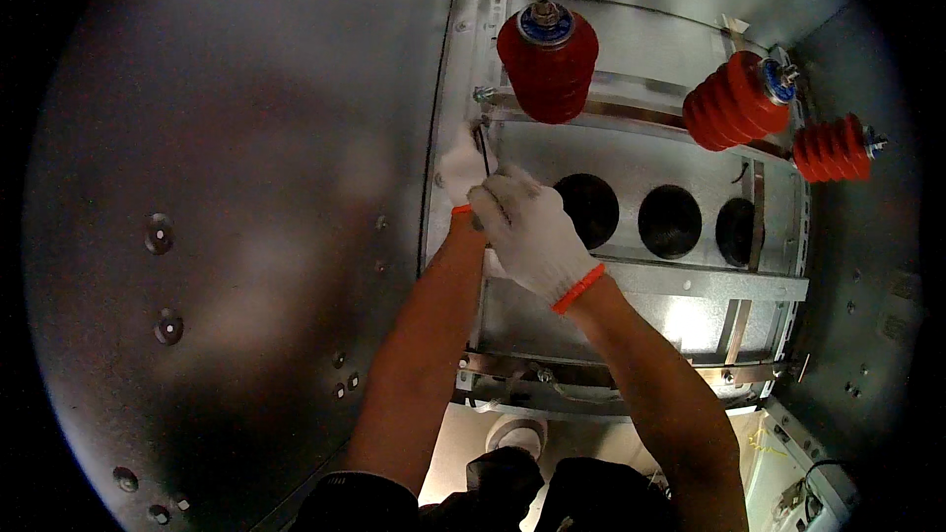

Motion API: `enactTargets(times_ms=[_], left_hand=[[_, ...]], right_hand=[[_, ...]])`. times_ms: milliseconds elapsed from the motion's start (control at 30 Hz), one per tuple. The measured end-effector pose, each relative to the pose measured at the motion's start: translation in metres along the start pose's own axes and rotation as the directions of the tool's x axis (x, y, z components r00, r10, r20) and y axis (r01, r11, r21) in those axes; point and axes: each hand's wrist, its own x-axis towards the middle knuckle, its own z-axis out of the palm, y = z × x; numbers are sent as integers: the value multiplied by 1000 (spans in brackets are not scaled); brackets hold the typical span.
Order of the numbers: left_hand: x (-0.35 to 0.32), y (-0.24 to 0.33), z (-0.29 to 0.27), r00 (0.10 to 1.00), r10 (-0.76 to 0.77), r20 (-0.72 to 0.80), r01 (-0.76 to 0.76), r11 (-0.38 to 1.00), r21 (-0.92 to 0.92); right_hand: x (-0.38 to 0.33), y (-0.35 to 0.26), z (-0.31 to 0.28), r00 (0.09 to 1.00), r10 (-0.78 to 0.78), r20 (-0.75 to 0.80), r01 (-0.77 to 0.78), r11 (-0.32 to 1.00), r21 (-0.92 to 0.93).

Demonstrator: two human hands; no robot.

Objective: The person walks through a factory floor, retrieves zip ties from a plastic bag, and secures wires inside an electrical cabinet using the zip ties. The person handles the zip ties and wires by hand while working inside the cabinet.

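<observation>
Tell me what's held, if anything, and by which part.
Cannot be told: a thin dark piece shows beside the gloved left hand, near the right hand, but any grip on it is unclear.

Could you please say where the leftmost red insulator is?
In the head view, the leftmost red insulator is near the top, just right of centre, above the gloved right hand and left of the middle insulator.

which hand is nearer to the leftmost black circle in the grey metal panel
Right. The white-gloved right hand appears just beside the leftmost black circle, at its left edge; the white-gloved left hand is farther off to the left, beyond the right hand.
</observation>
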Motion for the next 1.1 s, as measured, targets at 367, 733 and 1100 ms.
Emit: enactTargets(times_ms=[367, 733, 1100], left_hand=[[3, -31, 14, 999, -42, 17, 41, 998, 38], [3, 6, -8, 998, -21, 54, 17, 996, 84], [-4, 13, -4, 998, 65, 5, -64, 962, 264]], right_hand=[[8, 1, -13, 994, 95, -61, -97, 995, -26], [-1, 3, -31, 1000, -8, 17, 11, 988, -152], [-40, 17, -45, 972, 225, -72, -231, 969, -90]])
